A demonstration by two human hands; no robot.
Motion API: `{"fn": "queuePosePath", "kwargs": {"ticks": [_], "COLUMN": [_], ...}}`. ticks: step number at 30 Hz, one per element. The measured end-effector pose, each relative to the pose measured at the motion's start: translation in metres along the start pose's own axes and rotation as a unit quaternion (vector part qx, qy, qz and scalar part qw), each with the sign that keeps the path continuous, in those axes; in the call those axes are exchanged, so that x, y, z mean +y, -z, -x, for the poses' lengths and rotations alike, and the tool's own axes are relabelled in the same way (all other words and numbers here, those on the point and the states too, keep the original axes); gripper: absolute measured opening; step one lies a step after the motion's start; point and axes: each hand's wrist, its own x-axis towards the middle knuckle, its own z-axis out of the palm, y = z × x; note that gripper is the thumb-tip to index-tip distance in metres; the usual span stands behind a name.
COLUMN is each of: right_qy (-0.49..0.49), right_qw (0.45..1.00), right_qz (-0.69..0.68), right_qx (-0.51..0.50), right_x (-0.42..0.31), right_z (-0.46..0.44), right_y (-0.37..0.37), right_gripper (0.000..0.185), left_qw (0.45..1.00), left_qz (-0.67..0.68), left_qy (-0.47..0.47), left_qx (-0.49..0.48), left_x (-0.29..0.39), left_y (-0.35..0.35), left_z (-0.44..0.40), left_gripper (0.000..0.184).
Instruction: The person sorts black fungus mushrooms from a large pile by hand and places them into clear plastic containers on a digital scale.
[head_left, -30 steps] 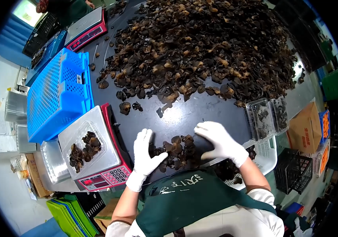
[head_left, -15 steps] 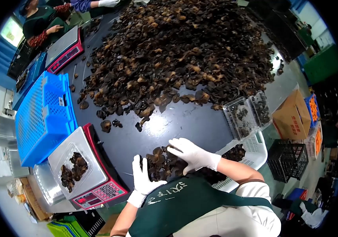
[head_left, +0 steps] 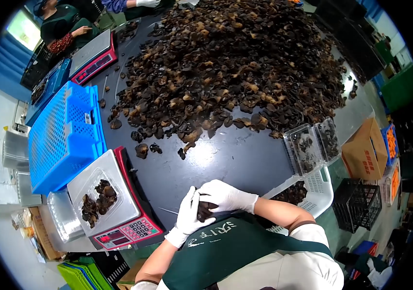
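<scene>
Fungus clump [head_left: 205, 211] at six o'clock, clasped between gloved left hand [head_left: 187, 218] and gloved right hand [head_left: 226, 195], both curled together around it. At four, white basket [head_left: 323, 194]; at eight, red scale [head_left: 130, 208] under clear tray [head_left: 89, 186]; at twelve, broad fungus heap [head_left: 245, 63].

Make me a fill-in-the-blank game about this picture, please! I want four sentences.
1. Dark pieces show between the left hand and the right hand, which both wear ____ gloves.
2. The clear tray rests on ____ of the nearer scale.
3. The big crate next to that scale is ____.
4. The cardboard box stands toward the ____ edge of the picture.

Missing words: white; top; blue; right.
</scene>
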Motion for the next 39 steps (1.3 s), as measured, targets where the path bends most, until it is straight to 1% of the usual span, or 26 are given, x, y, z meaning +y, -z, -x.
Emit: {"fn": "queuePosePath", "kwargs": {"ticks": [2,4,6,7,9,10,11,12,13,14,16,17,18,20,21,22,24,26,28,30,31,34,36,37,38,39], "right_qy": [0.01,0.003,-0.007,-0.038,-0.113,-0.184,-0.299,-0.405,-0.373,-0.386,-0.454,-0.423,-0.424,-0.447,-0.458,-0.456,-0.454,-0.439,-0.413,-0.372,-0.365,-0.303,-0.215,-0.214,-0.143,-0.082], "right_qw": [0.999,0.999,0.998,0.996,0.981,0.953,0.89,0.793,0.832,0.736,0.575,0.537,0.539,0.464,0.457,0.46,0.497,0.484,0.507,0.551,0.562,0.677,0.795,0.832,0.876,0.929], "right_qz": [0.031,0.03,0.035,0.008,-0.065,-0.162,-0.303,-0.43,-0.376,-0.512,-0.632,-0.693,-0.692,-0.738,-0.738,-0.74,-0.723,-0.743,-0.751,-0.744,-0.742,-0.67,-0.567,-0.511,-0.459,-0.36], "right_qx": [0.012,0.017,0.043,0.074,0.146,0.176,0.166,0.149,0.164,0.216,0.253,0.229,0.225,0.198,0.194,0.183,0.155,0.142,0.092,0.067,0.024,-0.005,-0.018,-0.033,-0.042,0.008], "right_x": [0.004,0.009,0.014,0.015,0.014,0.012,0.01,0.005,0.008,0.018,0.014,0.022,0.02,0.006,0.0,0.001,0.006,0.006,-0.002,-0.001,-0.006,-0.032,-0.045,-0.065,-0.057,-0.061], "right_z": [0.003,0.001,-0.006,-0.009,-0.015,-0.018,-0.017,-0.021,-0.023,-0.017,-0.026,-0.019,-0.023,-0.035,-0.042,-0.045,-0.051,-0.068,-0.097,-0.127,-0.147,-0.21,-0.247,-0.268,-0.282,-0.293], "right_y": [-0.014,-0.023,-0.026,-0.025,-0.024,-0.024,-0.019,-0.008,-0.001,-0.013,-0.004,-0.006,-0.002,0.013,0.017,0.014,0.007,0.0,0.003,-0.012,-0.012,-0.03,-0.043,-0.04,-0.067,-0.08], "right_gripper": [0.026,0.024,0.02,0.019,0.016,0.016,0.015,0.015,0.012,0.016,0.023,0.026,0.026,0.024,0.024,0.024,0.022,0.021,0.026,0.03,0.035,0.029,0.027,0.022,0.022,0.023], "left_qw": [1.0,0.999,0.996,0.994,0.96,0.917,0.884,0.84,0.792,0.738,0.663,0.664,0.665,0.678,0.686,0.709,0.791,0.83,0.793,0.765,0.773,0.794,0.806,0.806,0.806,0.807], "left_qz": [-0.007,-0.018,-0.033,-0.004,0.178,0.289,0.335,0.392,0.442,0.488,0.579,0.581,0.584,0.575,0.576,0.536,0.432,0.238,0.165,0.057,0.003,0.005,-0.017,-0.014,-0.01,-0.018], "left_qy": [0.007,0.047,0.053,0.054,0.161,0.217,0.268,0.326,0.386,0.441,0.441,0.435,0.429,0.418,0.397,0.407,0.328,0.273,0.285,0.256,0.271,0.277,0.261,0.267,0.273,0.293], "left_qx": [-0.012,0.016,0.067,0.093,0.142,0.17,0.189,0.186,0.17,0.152,0.179,0.179,0.179,0.186,0.202,0.209,0.282,0.425,0.512,0.588,0.574,0.541,0.531,0.529,0.526,0.512], "left_x": [0.003,0.001,-0.004,-0.001,-0.005,-0.009,-0.016,-0.014,-0.012,-0.008,0.003,0.01,0.018,0.033,0.037,0.046,0.04,0.026,0.006,-0.029,-0.047,-0.078,-0.101,-0.105,-0.108,-0.103], "left_y": [0.001,-0.005,-0.007,-0.003,-0.006,-0.012,-0.013,-0.002,0.01,0.021,0.036,0.045,0.056,0.083,0.096,0.118,0.15,0.183,0.215,0.233,0.241,0.246,0.243,0.242,0.241,0.243], "left_z": [-0.001,-0.005,-0.01,-0.017,-0.021,-0.021,-0.021,-0.024,-0.027,-0.029,-0.034,-0.036,-0.036,-0.036,-0.031,-0.029,-0.009,0.003,0.024,0.044,0.058,0.077,0.086,0.085,0.083,0.077], "left_gripper": [0.107,0.078,0.063,0.058,0.053,0.051,0.034,0.034,0.034,0.034,0.031,0.031,0.031,0.03,0.028,0.026,0.026,0.025,0.024,0.026,0.029,0.035,0.037,0.037,0.038,0.039]}}
